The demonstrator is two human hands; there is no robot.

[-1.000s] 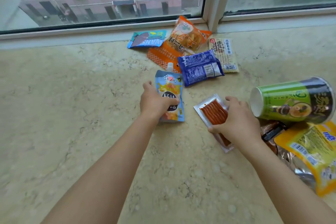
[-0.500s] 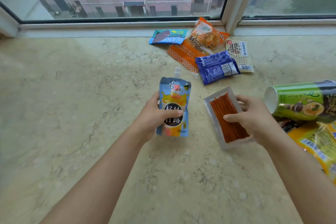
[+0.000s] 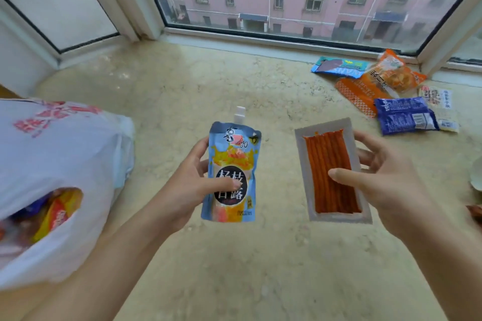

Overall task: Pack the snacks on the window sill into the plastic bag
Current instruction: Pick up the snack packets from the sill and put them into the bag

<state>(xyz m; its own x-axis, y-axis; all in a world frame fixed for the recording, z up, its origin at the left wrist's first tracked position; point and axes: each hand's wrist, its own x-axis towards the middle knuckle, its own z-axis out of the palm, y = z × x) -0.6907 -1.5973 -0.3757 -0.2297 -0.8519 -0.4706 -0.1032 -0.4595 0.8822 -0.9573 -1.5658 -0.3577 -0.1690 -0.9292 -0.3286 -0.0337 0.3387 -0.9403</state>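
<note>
My left hand (image 3: 182,190) fingers around blue spouted pouch (image 3: 232,177), right hand (image 3: 386,182) fingers pinching red-stick packet (image 3: 331,172), plastic bag (image 3: 60,180) at left.

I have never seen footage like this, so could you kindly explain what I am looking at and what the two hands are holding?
There is no machine here: a camera worn on a person's head looks down at their bare hands over a marble window sill. The left hand grips a blue spouted drink pouch; the right hand holds a clear pack of red snack sticks. To the left lies a white plastic bag with snacks already inside. More snack packets wait near the window.
</note>
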